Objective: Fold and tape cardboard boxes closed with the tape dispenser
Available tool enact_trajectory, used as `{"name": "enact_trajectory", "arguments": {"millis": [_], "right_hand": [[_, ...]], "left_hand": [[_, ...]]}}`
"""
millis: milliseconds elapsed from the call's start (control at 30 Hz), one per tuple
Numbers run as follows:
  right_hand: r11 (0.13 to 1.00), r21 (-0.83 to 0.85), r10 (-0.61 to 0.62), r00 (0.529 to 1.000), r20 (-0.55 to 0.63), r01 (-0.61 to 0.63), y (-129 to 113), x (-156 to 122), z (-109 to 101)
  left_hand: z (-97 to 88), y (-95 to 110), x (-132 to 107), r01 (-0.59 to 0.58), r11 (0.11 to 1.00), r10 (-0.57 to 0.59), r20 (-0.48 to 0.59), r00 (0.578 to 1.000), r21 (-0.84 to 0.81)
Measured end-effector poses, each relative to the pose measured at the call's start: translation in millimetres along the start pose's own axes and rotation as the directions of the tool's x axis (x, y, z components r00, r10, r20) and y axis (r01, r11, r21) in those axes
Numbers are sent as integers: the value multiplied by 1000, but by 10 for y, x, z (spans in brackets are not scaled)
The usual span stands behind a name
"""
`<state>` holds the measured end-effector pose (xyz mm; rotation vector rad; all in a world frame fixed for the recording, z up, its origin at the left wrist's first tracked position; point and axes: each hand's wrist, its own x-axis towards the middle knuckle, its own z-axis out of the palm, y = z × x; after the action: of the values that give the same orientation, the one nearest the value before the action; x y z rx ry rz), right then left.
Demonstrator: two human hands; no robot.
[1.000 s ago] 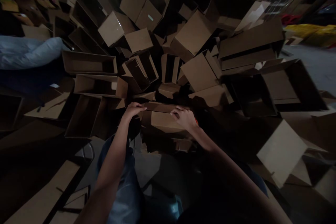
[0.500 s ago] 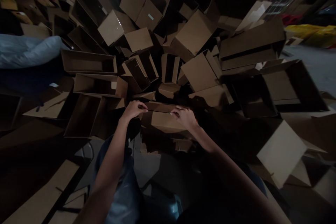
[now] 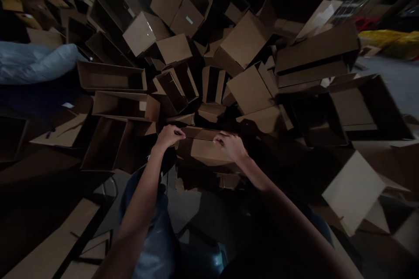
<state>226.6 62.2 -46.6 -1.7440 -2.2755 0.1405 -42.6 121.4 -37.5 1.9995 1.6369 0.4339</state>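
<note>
Head view: your left hand (image 3: pixel 169 136) and your right hand (image 3: pixel 231 146) curl over the top edge of one cardboard box (image 3: pixel 204 150); both are pinching it; a pile of open cartons (image 3: pixel 244 39) lies beyond.

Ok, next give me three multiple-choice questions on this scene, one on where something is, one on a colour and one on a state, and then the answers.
1. Where do the left hand and right hand rest?
A. On the floor
B. On two separate boxes
C. Along one upper edge of a cardboard box

2. What colour is the large bundle at the far upper right of the view?
A. Yellow
B. Green
C. White

3. What state is the long box to the left of the hands in?
A. Taped shut
B. Open, with its inside showing
C. Crushed flat

Answers:
1. C, because both hands sit along the same strip of cardboard.
2. A, because the bundle shows yellow against the grey floor.
3. B, because its inner walls and base are visible from above.
</note>
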Motion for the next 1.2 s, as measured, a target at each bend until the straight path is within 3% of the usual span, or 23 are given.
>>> {"name": "enact_trajectory", "arguments": {"millis": [767,1000,1200], "right_hand": [[999,38,4,995,99,-8,-36,90,-126],[1000,23,-5,983,184,1,-46,213,-119],[994,-96,75,954,292,-49,-184,314,-211]], "left_hand": [[51,56,6,109,993,-109,2,994,36],[60,75,48,178,982,-181,36,983,69],[100,2,170,254,967,-254,116,960,12]]}}
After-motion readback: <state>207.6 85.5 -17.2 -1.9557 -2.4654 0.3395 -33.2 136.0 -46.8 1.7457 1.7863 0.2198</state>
